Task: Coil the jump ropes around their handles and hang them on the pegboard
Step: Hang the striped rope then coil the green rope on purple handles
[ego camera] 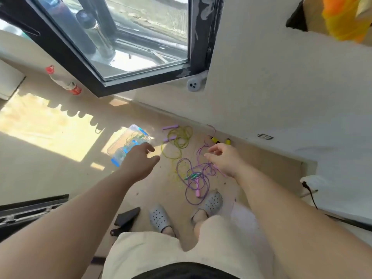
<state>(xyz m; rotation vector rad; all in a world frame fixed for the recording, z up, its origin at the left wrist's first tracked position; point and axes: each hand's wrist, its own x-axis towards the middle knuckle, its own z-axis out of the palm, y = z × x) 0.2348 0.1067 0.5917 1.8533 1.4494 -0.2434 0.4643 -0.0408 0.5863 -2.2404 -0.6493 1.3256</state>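
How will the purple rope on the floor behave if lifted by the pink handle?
Probably floppy: the purple rope lies in loose, thin loops, so it should dangle. It looks snarled around the green handles and overlaps yellow cord, so those may drag along. The pink handle looks rigid.

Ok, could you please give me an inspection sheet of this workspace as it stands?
Surface: beige floor, sunlit patches, a few specks.
Job's things: yellow-green rope with purple handles and purple rope lie loose and uncoiled; yellow handles by the wall; pegboard not seen.
Clutter: clear box, bottle, black object.
Hands: left hand open, holds nothing; right hand, fingers loosely curled beside purple cord, grip unclear.
Cables: black cable at right.
Surroundings: window, white wall, wall socket.
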